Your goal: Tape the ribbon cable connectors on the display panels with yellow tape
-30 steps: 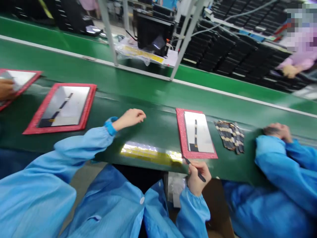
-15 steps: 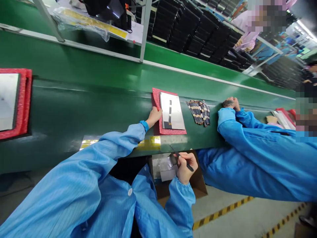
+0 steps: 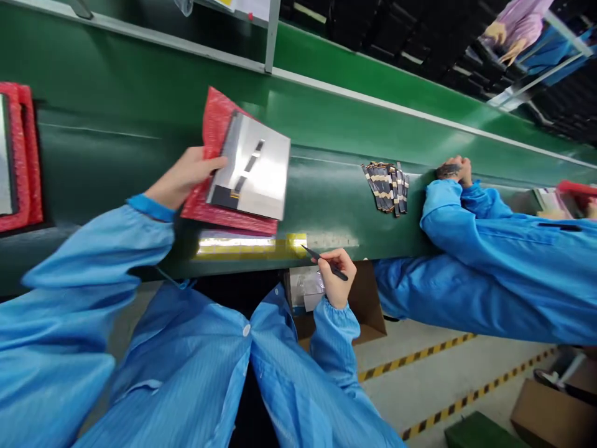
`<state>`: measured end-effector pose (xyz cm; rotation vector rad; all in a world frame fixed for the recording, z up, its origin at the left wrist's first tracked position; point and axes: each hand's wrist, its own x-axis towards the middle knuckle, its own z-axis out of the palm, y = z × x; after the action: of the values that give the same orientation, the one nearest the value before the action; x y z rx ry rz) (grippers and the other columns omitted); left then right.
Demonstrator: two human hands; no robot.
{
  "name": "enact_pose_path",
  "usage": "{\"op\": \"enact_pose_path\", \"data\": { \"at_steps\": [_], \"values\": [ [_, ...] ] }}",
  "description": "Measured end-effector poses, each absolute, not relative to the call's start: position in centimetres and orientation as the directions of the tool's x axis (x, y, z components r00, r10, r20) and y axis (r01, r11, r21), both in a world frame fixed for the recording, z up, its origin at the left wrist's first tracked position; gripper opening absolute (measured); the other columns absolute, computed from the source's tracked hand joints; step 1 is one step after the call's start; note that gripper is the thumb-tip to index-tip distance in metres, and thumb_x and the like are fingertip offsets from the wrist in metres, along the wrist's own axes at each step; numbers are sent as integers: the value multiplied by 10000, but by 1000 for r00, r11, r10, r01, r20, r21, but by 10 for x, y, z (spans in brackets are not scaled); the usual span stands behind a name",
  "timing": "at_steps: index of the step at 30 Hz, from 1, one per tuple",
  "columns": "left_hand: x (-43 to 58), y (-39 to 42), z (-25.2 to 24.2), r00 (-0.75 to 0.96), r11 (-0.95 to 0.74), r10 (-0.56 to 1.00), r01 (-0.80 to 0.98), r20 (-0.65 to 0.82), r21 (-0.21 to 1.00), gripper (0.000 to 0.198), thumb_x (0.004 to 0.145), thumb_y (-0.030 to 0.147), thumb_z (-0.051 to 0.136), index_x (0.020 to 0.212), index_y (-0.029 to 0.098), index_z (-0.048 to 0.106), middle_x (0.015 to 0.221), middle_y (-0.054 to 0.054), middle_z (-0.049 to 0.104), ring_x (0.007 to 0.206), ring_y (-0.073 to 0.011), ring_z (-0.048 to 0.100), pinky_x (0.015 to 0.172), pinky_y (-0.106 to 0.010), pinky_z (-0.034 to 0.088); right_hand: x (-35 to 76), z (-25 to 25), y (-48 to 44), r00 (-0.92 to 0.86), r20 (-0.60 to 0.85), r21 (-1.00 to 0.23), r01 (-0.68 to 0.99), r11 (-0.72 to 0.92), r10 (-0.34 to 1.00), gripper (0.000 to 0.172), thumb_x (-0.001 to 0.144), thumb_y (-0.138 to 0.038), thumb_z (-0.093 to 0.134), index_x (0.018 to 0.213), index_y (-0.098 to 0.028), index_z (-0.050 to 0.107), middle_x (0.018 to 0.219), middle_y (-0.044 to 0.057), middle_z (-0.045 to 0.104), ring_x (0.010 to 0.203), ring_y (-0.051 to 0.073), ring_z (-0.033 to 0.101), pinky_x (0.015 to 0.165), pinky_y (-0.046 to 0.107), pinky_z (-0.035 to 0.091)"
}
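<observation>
Red foam pad point(image 3: 217, 124) cushions silver-faced rectangular panel point(image 3: 256, 165), both tilted up off green conveyor belt point(image 3: 326, 118). My left hand point(image 3: 186, 177) clamps pad's left edge, fingers curled over; my right hand point(image 3: 338, 277) pinches slim black pen-like tool point(image 3: 329, 264) at belt's near edge.

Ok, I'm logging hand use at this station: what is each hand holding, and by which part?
The left hand holds the red foam pad by its left edge, a silver panel lying on it. The right hand pinches a slim black tool along its middle.
</observation>
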<state>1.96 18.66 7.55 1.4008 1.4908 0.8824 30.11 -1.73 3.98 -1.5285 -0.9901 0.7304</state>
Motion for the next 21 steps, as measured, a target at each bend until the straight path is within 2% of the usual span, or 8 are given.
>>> {"op": "enact_pose_path", "data": {
  "at_steps": [2, 4, 7, 9, 10, 13, 15, 21],
  "values": [
    [-16, 178, 73, -35, 237, 969, 418, -246, 877, 223, 909, 248, 543, 1067, 142, 659, 999, -41, 761, 880, -222, 711, 859, -440, 608, 297, 39, -11, 427, 38, -965, 251, -78, 904, 56, 691, -201, 670, 725, -220, 629, 640, -15, 672, 622, 190, 696, 585, 288, 516],
    [-39, 170, 72, -99, 237, 970, 562, -220, 792, 286, 919, 335, 532, 1143, 202, 649, 1142, -46, 743, 1054, -283, 691, 968, -516, 571, 293, 40, -5, 414, 52, -942, 321, -92, 909, 52, 695, -206, 655, 710, -225, 609, 625, -25, 649, 595, 166, 650, 583, 276, 499],
    [-47, 153, 73, -155, 73, 984, 799, 87, 598, 516, 945, 423, 467, 1403, 190, 504, 1526, -85, 499, 1435, -385, 397, 1171, -659, 342, 290, 43, 1, 400, 120, -891, 447, -79, 908, 97, 701, -194, 642, 668, -231, 559, 577, -52, 583, 541, 134, 563, 561, 258, 451],
    [-33, 133, 72, -17, -118, 960, 883, 281, 455, 642, 961, 378, 422, 1524, 81, 338, 1619, -168, 338, 1494, -417, 269, 1195, -688, 262, 289, 44, 4, 373, 145, -861, 504, -68, 916, 116, 707, -181, 636, 665, -232, 541, 581, -57, 567, 543, 128, 540, 572, 257, 438],
    [-21, 120, 69, 110, -242, 940, 882, 322, 405, 658, 965, 338, 414, 1534, 27, 301, 1598, -219, 351, 1481, -410, 302, 1195, -661, 285, 289, 44, 4, 356, 146, -852, 519, -65, 923, 121, 710, -177, 634, 665, -232, 536, 585, -58, 564, 548, 127, 538, 580, 258, 437],
    [29, 73, 49, 450, -549, 835, 717, 315, 430, 473, 1005, 263, 365, 1406, 68, 521, 1450, -220, 543, 1406, -315, 466, 1180, -501, 399, 289, 43, 6, 323, 143, -840, 539, -58, 936, 126, 713, -170, 628, 662, -231, 531, 586, -60, 552, 551, 124, 531, 585, 253, 432],
    [62, 44, 32, 567, -620, 779, 637, 266, 458, 423, 1012, 235, 374, 1369, 139, 580, 1473, -178, 544, 1406, -299, 478, 1172, -495, 417, 289, 44, 7, 307, 138, -834, 549, -56, 942, 120, 715, -175, 625, 663, -231, 533, 584, -59, 549, 549, 123, 532, 584, 250, 433],
    [107, 13, 5, 575, -624, 777, 651, 254, 433, 407, 976, 206, 489, 1358, 183, 626, 1491, -194, 531, 1459, -371, 400, 1177, -601, 372, 285, 54, 12, 250, 112, -797, 601, -63, 962, 112, 716, -212, 623, 645, -235, 540, 580, -52, 551, 544, 127, 523, 576, 254, 435]
  ]
}}
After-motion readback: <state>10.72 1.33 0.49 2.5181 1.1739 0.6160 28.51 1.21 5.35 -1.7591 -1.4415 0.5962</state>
